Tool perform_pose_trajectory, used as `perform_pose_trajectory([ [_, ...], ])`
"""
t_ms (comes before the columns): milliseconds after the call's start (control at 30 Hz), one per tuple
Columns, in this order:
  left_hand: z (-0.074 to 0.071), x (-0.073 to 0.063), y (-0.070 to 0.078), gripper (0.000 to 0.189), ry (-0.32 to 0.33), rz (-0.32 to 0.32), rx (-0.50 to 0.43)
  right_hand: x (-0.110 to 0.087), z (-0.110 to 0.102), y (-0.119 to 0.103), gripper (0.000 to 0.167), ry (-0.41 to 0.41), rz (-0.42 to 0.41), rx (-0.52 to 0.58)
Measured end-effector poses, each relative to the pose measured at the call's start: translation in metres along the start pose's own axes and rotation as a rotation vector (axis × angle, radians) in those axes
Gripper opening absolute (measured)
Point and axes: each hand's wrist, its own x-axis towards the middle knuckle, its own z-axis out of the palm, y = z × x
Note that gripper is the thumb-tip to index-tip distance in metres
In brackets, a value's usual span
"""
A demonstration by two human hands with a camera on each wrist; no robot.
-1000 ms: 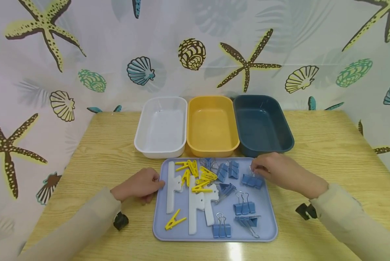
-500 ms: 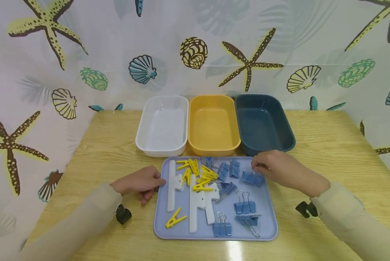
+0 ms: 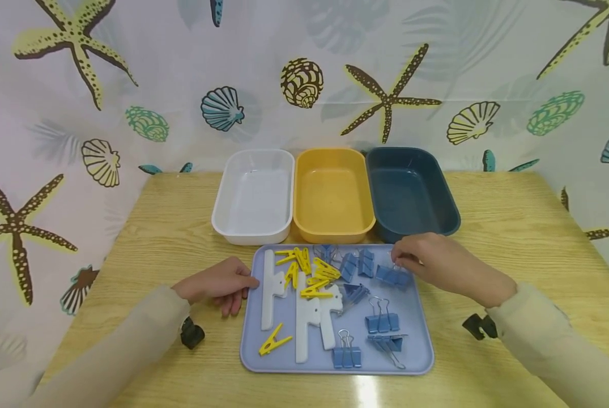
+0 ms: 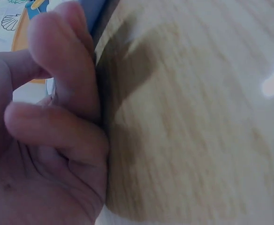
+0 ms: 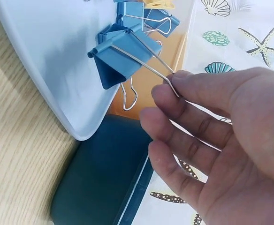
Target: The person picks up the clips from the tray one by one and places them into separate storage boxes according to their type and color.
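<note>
Many clips (image 3: 382,324) on 1 tray (image 3: 417,358)

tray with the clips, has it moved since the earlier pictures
No, not visibly: in the head view, the tray keeps its place just in front of the yellow bin.

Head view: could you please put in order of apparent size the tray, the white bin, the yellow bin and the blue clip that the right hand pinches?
1. Tray
2. White bin and yellow bin: too alike to rank
3. Blue clip
</note>
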Motion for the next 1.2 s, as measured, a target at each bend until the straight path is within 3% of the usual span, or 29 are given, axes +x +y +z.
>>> perform_pose_trajectory([
  [200,-0.001,0.001,-0.002,0.039,-0.018,0.027,-0.005,0.001,-0.004,-0.002,0.008,0.015,-0.008,-0.009],
  [1200,-0.002,0.000,-0.002,0.040,-0.058,0.037,-0.037,0.001,-0.022,-0.001,0.011,0.065,-0.015,-0.030],
])
